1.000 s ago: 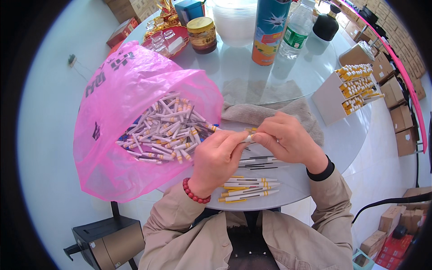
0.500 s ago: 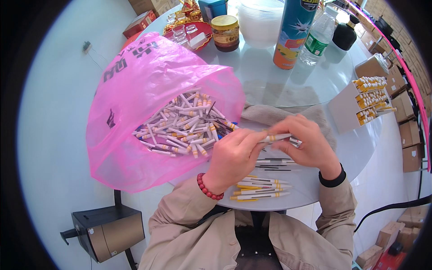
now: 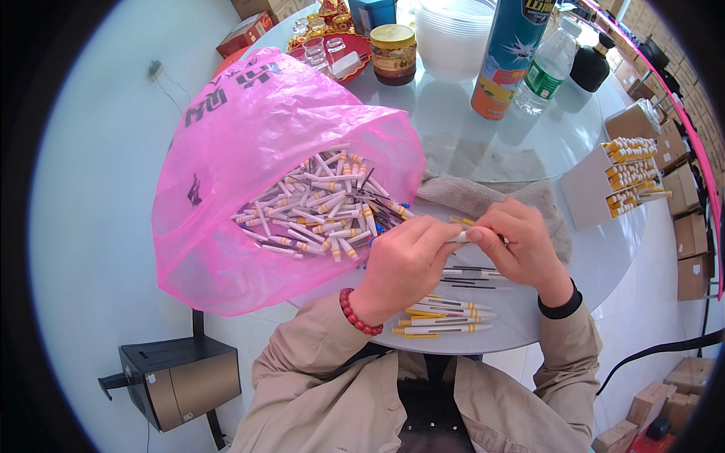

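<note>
Between my two hands is a white ballpoint pen (image 3: pixel 459 237), mostly covered by my fingers. My left hand (image 3: pixel 404 257) pinches its left end, and my right hand (image 3: pixel 521 238) closes over its right end with thumb and fingertips. A yellow pen part (image 3: pixel 462 220) shows just above the fingers. Below the hands, several white pens with yellow clips (image 3: pixel 445 328) lie side by side near the table's front edge. Thin dark refills (image 3: pixel 476 286) rest just behind them. To the left, a pink plastic bag (image 3: pixel 219 151) gapes around a heap of white pen barrels (image 3: pixel 317 204) mixed with dark refills.
A grey cloth (image 3: pixel 472 192) lies beyond the hands. At right stands a white box (image 3: pixel 585 192) packed with yellow-and-white pens. Behind are a spray can (image 3: pixel 506 64), a plastic bottle (image 3: pixel 545 68), a jar (image 3: pixel 393 57), stacked clear bowls (image 3: pixel 449 41) and a red tray (image 3: pixel 356 64).
My right fingers have closed over the pen's tapered end, which stuck out to the right before. The whole view has shifted slightly, so things sit a little further right.
</note>
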A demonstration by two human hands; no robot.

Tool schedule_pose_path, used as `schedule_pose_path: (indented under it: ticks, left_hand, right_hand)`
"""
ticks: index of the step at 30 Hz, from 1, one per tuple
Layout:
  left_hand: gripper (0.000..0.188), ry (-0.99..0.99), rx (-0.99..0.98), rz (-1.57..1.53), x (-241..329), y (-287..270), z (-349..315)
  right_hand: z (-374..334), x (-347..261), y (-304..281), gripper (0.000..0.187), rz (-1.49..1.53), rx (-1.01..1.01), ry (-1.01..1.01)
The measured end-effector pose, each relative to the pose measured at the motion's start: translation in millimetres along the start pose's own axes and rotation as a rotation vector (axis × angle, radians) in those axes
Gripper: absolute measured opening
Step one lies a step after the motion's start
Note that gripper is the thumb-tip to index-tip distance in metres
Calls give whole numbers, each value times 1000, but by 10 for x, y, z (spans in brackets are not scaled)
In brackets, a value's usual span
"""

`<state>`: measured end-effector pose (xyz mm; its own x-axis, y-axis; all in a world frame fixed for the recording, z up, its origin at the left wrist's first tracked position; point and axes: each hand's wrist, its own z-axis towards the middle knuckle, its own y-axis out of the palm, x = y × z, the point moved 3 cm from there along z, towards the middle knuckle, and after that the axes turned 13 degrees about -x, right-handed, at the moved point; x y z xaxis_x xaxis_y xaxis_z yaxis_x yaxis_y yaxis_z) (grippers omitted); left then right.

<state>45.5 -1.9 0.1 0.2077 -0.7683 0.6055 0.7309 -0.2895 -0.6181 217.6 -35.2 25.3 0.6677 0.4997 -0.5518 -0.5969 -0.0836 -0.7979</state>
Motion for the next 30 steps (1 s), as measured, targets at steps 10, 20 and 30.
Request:
schedule_pose_path:
  ticks: [10,20,30]
  left_hand:
    - [17,1,9,16,20,1,0]
    - [16,-25,2,-15,5,-2,0]
    - [17,-148,-63,-350,-6,5,-26]
  right_hand:
    - [2,-24,-13,12,106,81,-24]
    - [7,-13,-23,18,350,55,71]
    - [-1,36,90,18,810,88,67]
